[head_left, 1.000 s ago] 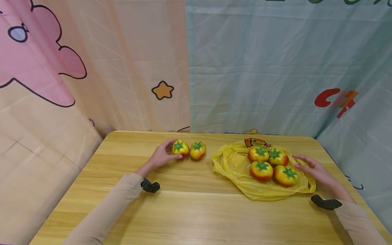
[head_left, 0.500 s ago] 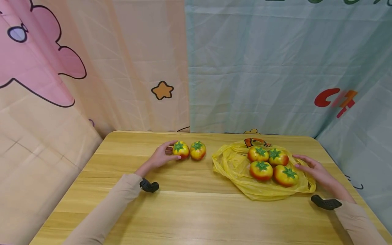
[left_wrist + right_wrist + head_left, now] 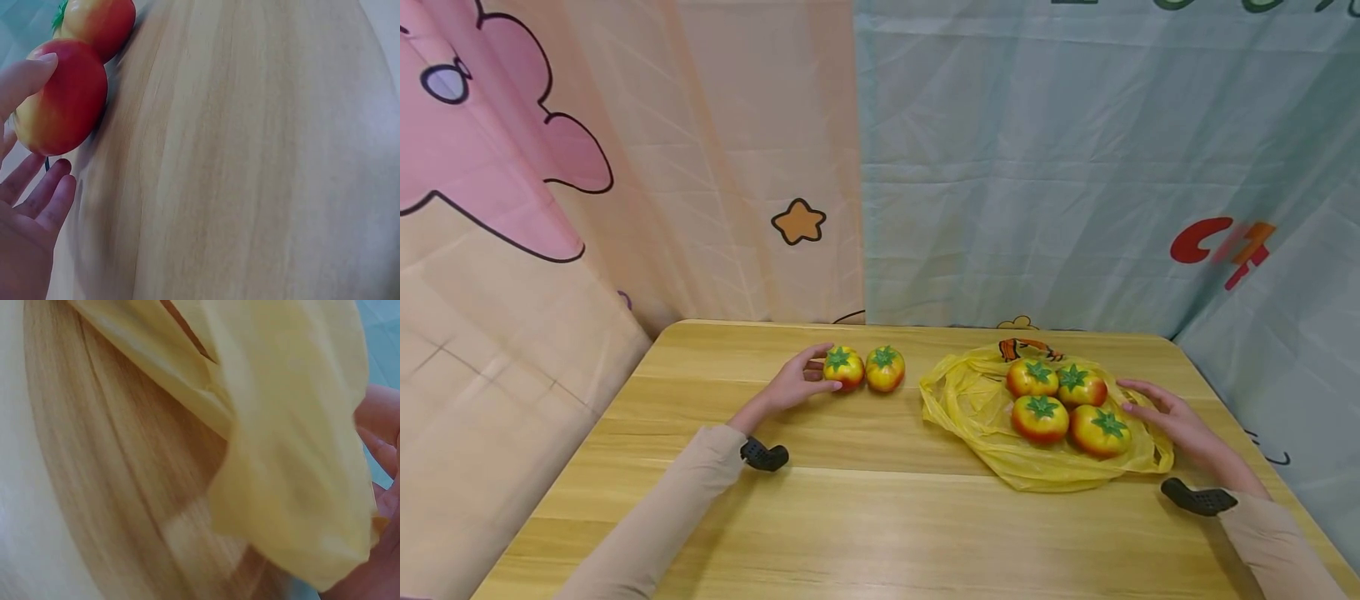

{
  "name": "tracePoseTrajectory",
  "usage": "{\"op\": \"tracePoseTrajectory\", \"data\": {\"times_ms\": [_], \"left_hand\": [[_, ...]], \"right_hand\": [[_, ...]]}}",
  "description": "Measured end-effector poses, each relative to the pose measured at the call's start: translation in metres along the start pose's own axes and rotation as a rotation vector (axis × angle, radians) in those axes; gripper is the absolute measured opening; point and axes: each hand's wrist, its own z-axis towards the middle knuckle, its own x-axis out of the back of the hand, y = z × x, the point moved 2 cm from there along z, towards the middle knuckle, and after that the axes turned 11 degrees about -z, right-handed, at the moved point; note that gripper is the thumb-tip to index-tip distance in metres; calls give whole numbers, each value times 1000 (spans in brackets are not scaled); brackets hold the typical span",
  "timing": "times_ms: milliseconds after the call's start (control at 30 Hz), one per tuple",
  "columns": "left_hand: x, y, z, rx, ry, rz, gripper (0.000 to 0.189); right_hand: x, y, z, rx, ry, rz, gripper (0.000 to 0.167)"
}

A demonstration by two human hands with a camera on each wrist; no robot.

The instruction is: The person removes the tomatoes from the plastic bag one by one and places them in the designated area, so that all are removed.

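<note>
Yellow-red tomato (image 3: pixel 843 368) is in the left grip (image 3: pixel 788 385), leaf side up: thumb (image 3: pixel 39 70) against it, fingers around the far side, lower fingertips hanging loose just off it in the left wrist view. Second tomato (image 3: pixel 885 369) sits just right of that one, outside the left grip. Both over the surface (image 3: pixel 880 533) near its far edge.

Right grip (image 3: pixel 1183 427) is at the right rim of the yellow bag (image 3: pixel 977 408), thumb and index apart. Bag film covers part of the fingers in the right wrist view; can't tell if it's pinching any. Four tomatoes (image 3: pixel 1040 418) lie clustered on the bag, left of the right grip, nearest ones just beside its fingertips.

Black mount (image 3: pixel 765 457) behind left grip, beige sleeve (image 3: pixel 670 508) further back. Printed curtain (image 3: pixel 955 167) beyond both grips.
</note>
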Motion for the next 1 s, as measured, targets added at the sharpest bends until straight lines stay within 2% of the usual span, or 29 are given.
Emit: {"op": "tracePoseTrajectory", "data": {"times_ms": [67,233,500,633,800,900,1000], "left_hand": [[2,-9,3,9,16,-6,72],[2,-8,1,-3,52,-3,77],[-2,9,-6,-33,166,2,78],[-6,18,-10,-43,219,26,76],[-12,29,-16,-57,275,11,74],[-16,34,-18,-94,301,1,72],[-21,38,-20,-158,320,18,71]], "right_hand": [[0,1,0,-7,-3,3,51],[-1,3,0,-15,-1,10,51],[0,3,-1,-24,-5,8,56],[1,4,-1,-1,5,23,55],[0,3,-1,14,12,34,54],[0,3,0,3,2,33,54],[0,3,1,-10,-9,31,53]]}}
